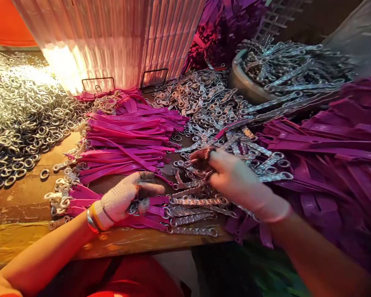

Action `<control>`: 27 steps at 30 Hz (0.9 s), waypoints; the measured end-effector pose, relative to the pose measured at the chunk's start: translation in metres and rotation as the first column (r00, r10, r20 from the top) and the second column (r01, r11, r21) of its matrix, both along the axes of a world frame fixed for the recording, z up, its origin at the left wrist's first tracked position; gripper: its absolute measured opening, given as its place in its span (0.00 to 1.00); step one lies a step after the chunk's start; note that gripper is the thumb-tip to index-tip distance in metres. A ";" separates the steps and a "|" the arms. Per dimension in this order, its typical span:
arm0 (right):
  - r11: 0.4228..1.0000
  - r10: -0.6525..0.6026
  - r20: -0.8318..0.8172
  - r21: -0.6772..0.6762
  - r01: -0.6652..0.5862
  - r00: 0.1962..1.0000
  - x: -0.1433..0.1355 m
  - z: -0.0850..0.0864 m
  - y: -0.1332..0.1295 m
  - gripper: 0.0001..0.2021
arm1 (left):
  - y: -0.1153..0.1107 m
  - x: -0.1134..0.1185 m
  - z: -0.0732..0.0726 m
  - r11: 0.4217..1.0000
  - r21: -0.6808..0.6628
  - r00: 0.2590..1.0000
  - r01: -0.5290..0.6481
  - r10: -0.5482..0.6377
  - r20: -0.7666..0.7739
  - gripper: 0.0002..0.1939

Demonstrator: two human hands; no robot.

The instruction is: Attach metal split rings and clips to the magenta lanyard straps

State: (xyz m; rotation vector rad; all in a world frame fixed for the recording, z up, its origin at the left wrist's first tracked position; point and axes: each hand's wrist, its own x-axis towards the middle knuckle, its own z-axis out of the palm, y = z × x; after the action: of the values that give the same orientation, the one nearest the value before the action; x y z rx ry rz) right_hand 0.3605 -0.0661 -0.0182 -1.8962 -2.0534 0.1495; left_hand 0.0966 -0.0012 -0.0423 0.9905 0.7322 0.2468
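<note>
My left hand [131,196], in a pale work glove, is closed around small metal rings [137,206] above the front bundle of pink straps [80,203]. My right hand [227,173], gloved too, reaches over the pile of silvery metal links [204,97]. Its fingers are bent together; what they hold, if anything, is too small or hidden to name. Between the hands, braided metal strips [193,232] lie side by side, joined by rings to pink straps. A larger row of pink straps [126,128] lies behind my left hand.
Loose metal rings [18,128] are heaped at the left. A tub [247,82] full of metal strips stands at the back right. Purple straps [336,165] cover the right side. A ribbed translucent panel [111,41] rises at the back. The wooden table's front edge [126,245] is near me.
</note>
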 end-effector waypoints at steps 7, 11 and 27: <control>0.942 -0.102 -0.772 -0.277 -0.188 0.627 -0.114 -0.007 -0.003 0.13 | -0.005 -0.008 0.002 0.993 0.091 0.996 0.082 -0.085 0.038 0.49; 0.935 -0.162 -0.850 -0.294 -0.196 0.501 -0.117 -0.014 0.008 0.14 | -0.001 -0.017 0.004 0.979 0.189 0.996 0.072 -0.080 0.036 0.37; 0.999 0.028 -0.612 0.041 -0.004 0.790 -0.119 -0.025 -0.009 0.20 | -0.017 -0.041 0.002 0.984 0.131 0.992 -0.123 0.118 0.044 0.19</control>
State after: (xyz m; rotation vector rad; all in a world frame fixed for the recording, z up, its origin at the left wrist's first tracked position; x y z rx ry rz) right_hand 0.2410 -0.0755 -0.0431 -1.5256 -1.6021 0.6399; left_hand 0.0558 -0.0179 -0.0403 1.0667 0.7509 0.4226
